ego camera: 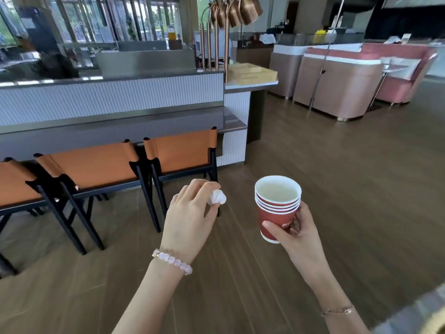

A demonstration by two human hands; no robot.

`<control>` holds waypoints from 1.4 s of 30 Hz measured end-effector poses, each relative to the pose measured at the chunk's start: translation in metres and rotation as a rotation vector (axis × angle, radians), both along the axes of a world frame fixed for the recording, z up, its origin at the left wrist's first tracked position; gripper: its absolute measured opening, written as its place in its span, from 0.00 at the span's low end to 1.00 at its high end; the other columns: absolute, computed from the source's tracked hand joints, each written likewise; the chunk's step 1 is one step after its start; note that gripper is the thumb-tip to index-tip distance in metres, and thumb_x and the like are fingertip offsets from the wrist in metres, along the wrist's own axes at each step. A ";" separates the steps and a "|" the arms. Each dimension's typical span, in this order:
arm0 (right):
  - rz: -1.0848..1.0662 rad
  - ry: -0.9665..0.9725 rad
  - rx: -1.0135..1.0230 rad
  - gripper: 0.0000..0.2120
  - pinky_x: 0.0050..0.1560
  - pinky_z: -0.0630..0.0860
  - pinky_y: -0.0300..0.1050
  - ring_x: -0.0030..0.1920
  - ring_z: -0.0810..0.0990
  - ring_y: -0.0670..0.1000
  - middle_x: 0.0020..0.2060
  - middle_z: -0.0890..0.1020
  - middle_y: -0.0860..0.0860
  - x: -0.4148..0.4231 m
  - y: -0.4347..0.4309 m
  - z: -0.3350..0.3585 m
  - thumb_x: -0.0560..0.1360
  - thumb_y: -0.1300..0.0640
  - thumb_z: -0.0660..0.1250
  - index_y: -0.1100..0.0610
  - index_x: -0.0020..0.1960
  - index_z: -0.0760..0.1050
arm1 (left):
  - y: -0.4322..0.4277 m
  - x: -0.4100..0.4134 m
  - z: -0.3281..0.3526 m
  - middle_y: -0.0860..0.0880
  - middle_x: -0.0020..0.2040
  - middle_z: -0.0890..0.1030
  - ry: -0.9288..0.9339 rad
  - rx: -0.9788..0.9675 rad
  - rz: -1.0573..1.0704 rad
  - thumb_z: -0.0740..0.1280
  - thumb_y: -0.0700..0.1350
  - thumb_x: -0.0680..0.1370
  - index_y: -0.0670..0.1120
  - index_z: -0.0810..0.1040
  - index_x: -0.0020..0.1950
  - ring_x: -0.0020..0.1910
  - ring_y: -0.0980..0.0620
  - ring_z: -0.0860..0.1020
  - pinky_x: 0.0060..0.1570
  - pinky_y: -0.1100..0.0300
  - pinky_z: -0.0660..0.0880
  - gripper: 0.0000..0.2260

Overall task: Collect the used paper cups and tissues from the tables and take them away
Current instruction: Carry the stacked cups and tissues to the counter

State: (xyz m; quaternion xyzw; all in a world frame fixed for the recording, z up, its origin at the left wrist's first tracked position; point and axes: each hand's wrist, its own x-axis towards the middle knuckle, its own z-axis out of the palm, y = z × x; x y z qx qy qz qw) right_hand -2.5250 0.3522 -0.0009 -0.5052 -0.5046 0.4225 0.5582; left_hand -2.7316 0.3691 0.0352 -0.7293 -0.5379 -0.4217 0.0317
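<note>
The stack of cups (277, 210) seems to have liquid in its top cup, so a tilt while walking could spill it onto the floor (361, 189). The right hand (297, 233) grips the stack low on its side. The left hand (186, 220) pinches the tissue (218, 197) only at its fingertips and might drop it. The cups are held just right of the tissue. The chairs (96, 169) and desk (120, 121) stand farther left.

Wrist of the left grip (190, 218): a bead bracelet (172, 261) is worn, its beads round, pale pink and translucent.
Wrist of the right grip (296, 229): a chain bracelet (337, 310) is worn, thin and rose-gold, with a small charm.
Forearms (149, 297): both are seen uncovered.
Lower right corner: a blurred strip of grey fabric (414, 317) is seen; its kind cannot be told.
</note>
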 end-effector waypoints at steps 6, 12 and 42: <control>-0.065 -0.003 -0.010 0.29 0.39 0.74 0.25 0.45 0.80 0.34 0.54 0.79 0.48 0.011 0.086 -0.006 0.68 0.68 0.74 0.54 0.65 0.68 | 0.097 0.011 -0.014 0.55 0.49 0.77 0.009 -0.031 -0.053 0.70 0.37 0.72 0.49 0.77 0.51 0.47 0.52 0.76 0.45 0.51 0.76 0.10; -0.106 0.002 -0.010 0.28 0.39 0.75 0.26 0.44 0.80 0.35 0.52 0.80 0.48 0.049 0.196 -0.014 0.68 0.68 0.73 0.54 0.64 0.69 | 0.214 0.045 -0.024 0.54 0.49 0.77 0.048 -0.054 -0.078 0.71 0.39 0.72 0.49 0.76 0.51 0.45 0.52 0.76 0.45 0.52 0.76 0.11; -0.409 -0.058 -0.064 0.28 0.42 0.75 0.29 0.46 0.81 0.37 0.50 0.81 0.44 0.276 0.685 -0.010 0.67 0.64 0.75 0.49 0.62 0.69 | 0.773 0.297 -0.018 0.54 0.45 0.75 0.017 -0.038 -0.389 0.73 0.39 0.70 0.48 0.75 0.48 0.40 0.52 0.75 0.36 0.58 0.72 0.10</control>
